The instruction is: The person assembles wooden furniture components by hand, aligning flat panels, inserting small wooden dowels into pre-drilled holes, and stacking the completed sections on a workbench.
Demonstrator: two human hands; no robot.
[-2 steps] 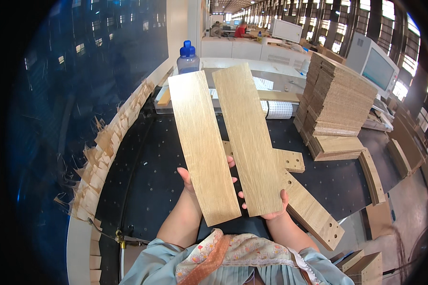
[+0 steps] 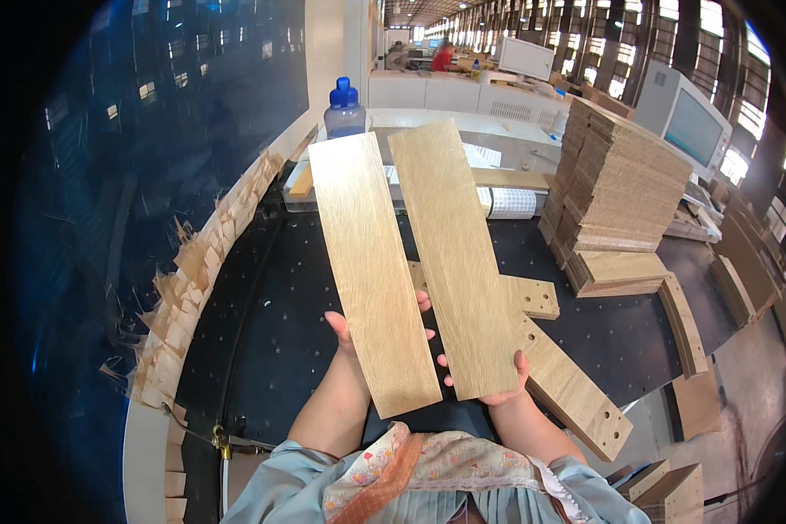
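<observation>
Two flat wood-grain boards are held up side by side over the dark table, slanting with their far ends leaning left. My left hand (image 2: 341,332) grips the left board (image 2: 374,271) near its lower half, thumb on the left edge and fingertips showing past the right edge. Around the lower end of the right board (image 2: 457,262) is my right hand (image 2: 508,384), thumb at the right edge and fingertips at the left one. A narrow gap separates the boards. Beneath the right board, partly hidden, lie drilled wooden panels (image 2: 576,384) with round holes.
A tall stack of boards (image 2: 616,179) stands at the right on the dark dotted tabletop (image 2: 279,306). Behind it is a monitor (image 2: 686,122). A blue-capped bottle (image 2: 345,109) stands at the back. Torn tape pieces (image 2: 192,262) line the left edge. Other people work far off.
</observation>
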